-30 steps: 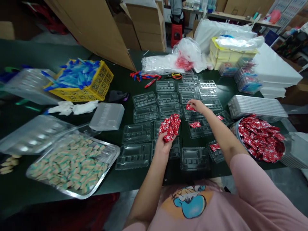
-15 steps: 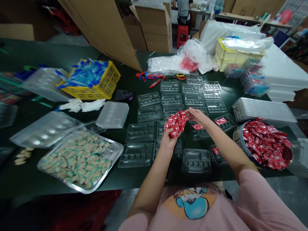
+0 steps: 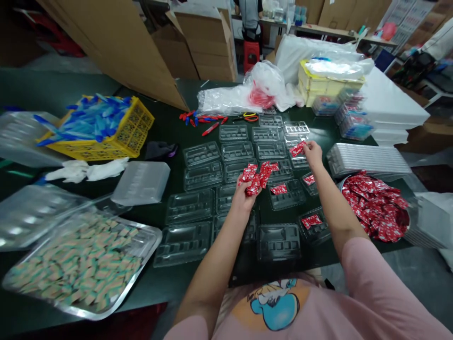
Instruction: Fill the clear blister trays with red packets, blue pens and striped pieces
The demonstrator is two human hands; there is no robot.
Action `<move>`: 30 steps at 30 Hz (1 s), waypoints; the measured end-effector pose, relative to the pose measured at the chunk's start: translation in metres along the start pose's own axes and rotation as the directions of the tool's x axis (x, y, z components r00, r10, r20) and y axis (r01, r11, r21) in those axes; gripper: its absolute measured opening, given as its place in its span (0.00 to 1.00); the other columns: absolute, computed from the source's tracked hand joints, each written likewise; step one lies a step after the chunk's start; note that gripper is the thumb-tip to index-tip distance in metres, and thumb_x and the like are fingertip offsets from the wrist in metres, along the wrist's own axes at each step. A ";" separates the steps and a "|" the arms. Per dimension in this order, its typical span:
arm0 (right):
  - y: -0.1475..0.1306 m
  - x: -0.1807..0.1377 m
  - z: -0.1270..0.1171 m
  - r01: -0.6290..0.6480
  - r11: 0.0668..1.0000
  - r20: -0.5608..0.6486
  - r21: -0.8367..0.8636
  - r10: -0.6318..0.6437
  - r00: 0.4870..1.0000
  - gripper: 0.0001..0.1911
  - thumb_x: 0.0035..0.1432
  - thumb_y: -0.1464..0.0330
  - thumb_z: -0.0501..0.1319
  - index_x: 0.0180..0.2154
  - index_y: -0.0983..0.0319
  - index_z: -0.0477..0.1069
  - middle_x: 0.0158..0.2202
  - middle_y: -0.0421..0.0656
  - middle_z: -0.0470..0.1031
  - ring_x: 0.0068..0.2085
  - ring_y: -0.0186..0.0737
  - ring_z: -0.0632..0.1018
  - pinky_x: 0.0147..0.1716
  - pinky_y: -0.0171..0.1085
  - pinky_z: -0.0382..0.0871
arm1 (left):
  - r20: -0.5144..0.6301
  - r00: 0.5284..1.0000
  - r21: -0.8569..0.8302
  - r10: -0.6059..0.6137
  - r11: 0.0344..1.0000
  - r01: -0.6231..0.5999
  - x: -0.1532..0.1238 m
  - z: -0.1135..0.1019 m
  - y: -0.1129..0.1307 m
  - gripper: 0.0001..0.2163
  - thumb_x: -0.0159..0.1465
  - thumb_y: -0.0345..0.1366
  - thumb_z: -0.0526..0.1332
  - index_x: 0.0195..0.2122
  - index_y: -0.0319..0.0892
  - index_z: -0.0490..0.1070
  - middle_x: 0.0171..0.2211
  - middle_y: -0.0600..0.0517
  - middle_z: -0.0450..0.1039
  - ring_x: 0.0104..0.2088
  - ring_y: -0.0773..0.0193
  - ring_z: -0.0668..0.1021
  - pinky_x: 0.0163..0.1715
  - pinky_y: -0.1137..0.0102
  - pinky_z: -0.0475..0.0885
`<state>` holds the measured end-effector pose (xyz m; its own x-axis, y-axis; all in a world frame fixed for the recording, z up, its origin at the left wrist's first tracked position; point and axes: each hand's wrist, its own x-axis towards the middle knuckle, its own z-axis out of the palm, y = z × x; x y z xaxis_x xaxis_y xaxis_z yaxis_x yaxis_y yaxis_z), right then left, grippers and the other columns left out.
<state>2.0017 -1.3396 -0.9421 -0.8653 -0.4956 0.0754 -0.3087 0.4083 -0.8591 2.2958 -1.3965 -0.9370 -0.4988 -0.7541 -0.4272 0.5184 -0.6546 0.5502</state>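
My left hand [image 3: 244,196] is closed around a bunch of red packets [image 3: 257,176], held above the middle of the dark green table. My right hand [image 3: 313,152] reaches out to the right rear and pinches a single red packet [image 3: 297,148] over a clear plastic tray [image 3: 299,159]. Several clear compartment trays [image 3: 237,152] lie in rows on the table. Three of them, near my right forearm, each hold one red packet [image 3: 279,189]. A round bowl heaped with red packets [image 3: 375,208] stands at the right.
A metal tray of tan and green pieces [image 3: 81,264] sits at the front left. Behind it are stacked clear lids [image 3: 141,175], white gloves [image 3: 87,170] and a yellow basket of blue items [image 3: 97,125]. Tray stacks [image 3: 368,159], bags and cardboard boxes line the back. A person stands far behind.
My right hand took one red packet from the bunch in my left hand and carried it out to a tray at the right rear. My left hand stayed in place.
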 end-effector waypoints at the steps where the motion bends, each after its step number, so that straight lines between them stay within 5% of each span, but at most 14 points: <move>1: 0.006 0.011 -0.004 -0.053 0.992 -0.019 -0.113 0.051 0.999 0.13 0.58 0.69 0.54 0.42 0.63 0.72 0.32 0.42 0.78 0.33 0.37 0.79 0.36 0.33 0.70 | 0.000 1.000 0.002 -0.006 1.000 0.006 0.003 0.004 0.000 0.23 0.46 0.22 0.61 0.43 0.49 0.67 0.41 0.54 0.76 0.40 0.60 0.79 0.43 0.57 0.76; 4: 0.019 0.026 -0.007 -0.150 0.929 -0.037 -0.338 0.146 0.989 0.11 0.58 0.71 0.55 0.41 0.63 0.74 0.37 0.47 0.79 0.39 0.41 0.79 0.42 0.36 0.69 | -0.020 0.999 0.008 -0.031 0.999 0.032 0.011 0.015 -0.001 0.23 0.46 0.22 0.61 0.43 0.48 0.67 0.41 0.54 0.76 0.41 0.60 0.79 0.44 0.56 0.75; 8: 0.027 0.024 0.004 -0.187 0.890 -0.033 -0.416 0.191 0.981 0.08 0.56 0.73 0.58 0.38 0.64 0.75 0.39 0.53 0.78 0.44 0.48 0.78 0.45 0.41 0.68 | -0.037 0.997 0.007 -0.069 0.998 0.069 0.021 0.025 -0.006 0.22 0.47 0.22 0.61 0.42 0.46 0.68 0.41 0.53 0.76 0.39 0.60 0.79 0.44 0.55 0.75; 12: 0.025 0.019 0.010 -0.139 0.875 -0.068 -0.464 0.122 0.990 0.15 0.55 0.72 0.61 0.45 0.67 0.72 0.51 0.60 0.72 0.53 0.52 0.72 0.52 0.45 0.64 | -0.006 0.997 0.018 -0.081 0.997 0.081 0.030 0.033 -0.008 0.21 0.46 0.22 0.61 0.42 0.46 0.68 0.40 0.52 0.76 0.40 0.58 0.79 0.44 0.55 0.75; 14: 0.016 0.015 0.012 -0.031 0.916 -0.043 -0.399 0.015 0.999 0.16 0.56 0.70 0.60 0.47 0.65 0.70 0.52 0.57 0.72 0.54 0.49 0.71 0.52 0.43 0.64 | 0.004 0.997 0.022 -0.076 0.997 0.076 0.036 0.037 -0.009 0.21 0.46 0.22 0.60 0.42 0.46 0.68 0.39 0.52 0.76 0.41 0.58 0.79 0.44 0.55 0.75; 16: 0.003 0.007 0.014 0.068 0.983 0.124 -0.170 -0.047 0.991 0.13 0.60 0.64 0.58 0.45 0.63 0.71 0.45 0.51 0.75 0.46 0.44 0.75 0.44 0.38 0.67 | 0.015 0.998 0.022 -0.061 0.998 0.061 0.044 0.042 -0.011 0.22 0.46 0.22 0.60 0.42 0.47 0.68 0.39 0.53 0.76 0.41 0.57 0.79 0.44 0.54 0.75; 20: -0.024 -0.015 0.026 -0.134 0.938 0.584 0.319 -0.083 0.808 0.21 0.55 0.50 0.60 0.37 0.61 0.73 0.32 0.43 0.76 0.30 0.34 0.74 0.25 0.31 0.62 | 0.052 0.999 0.025 -0.018 1.000 0.017 0.063 0.050 -0.015 0.23 0.45 0.22 0.61 0.42 0.48 0.66 0.39 0.55 0.76 0.40 0.58 0.79 0.43 0.53 0.76; 24: -0.037 -0.026 0.037 -0.177 0.902 0.608 0.394 -0.111 0.786 0.20 0.42 0.55 0.70 0.30 0.62 0.71 0.24 0.37 0.71 0.24 0.29 0.69 0.23 0.29 0.57 | 0.070 0.998 0.073 -0.003 0.997 -0.002 0.077 0.052 -0.018 0.24 0.44 0.23 0.62 0.42 0.48 0.66 0.39 0.55 0.75 0.38 0.59 0.78 0.41 0.55 0.77; 30: -0.028 -0.001 0.032 0.088 0.945 0.621 0.316 -0.276 0.733 0.13 0.50 0.67 0.61 0.40 0.62 0.75 0.25 0.35 0.72 0.26 0.30 0.68 0.28 0.31 0.62 | 0.123 0.992 0.078 -0.001 0.997 -0.009 0.088 0.044 -0.016 0.24 0.42 0.23 0.64 0.40 0.49 0.66 0.41 0.56 0.75 0.43 0.58 0.78 0.47 0.53 0.75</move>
<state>2.0239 -1.3753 -0.9348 -0.3040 -0.9524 -0.0217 -0.2428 0.0995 -0.9650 2.2129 -1.4502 -0.9516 -0.5811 -0.7413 -0.3358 0.4669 -0.6416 0.6086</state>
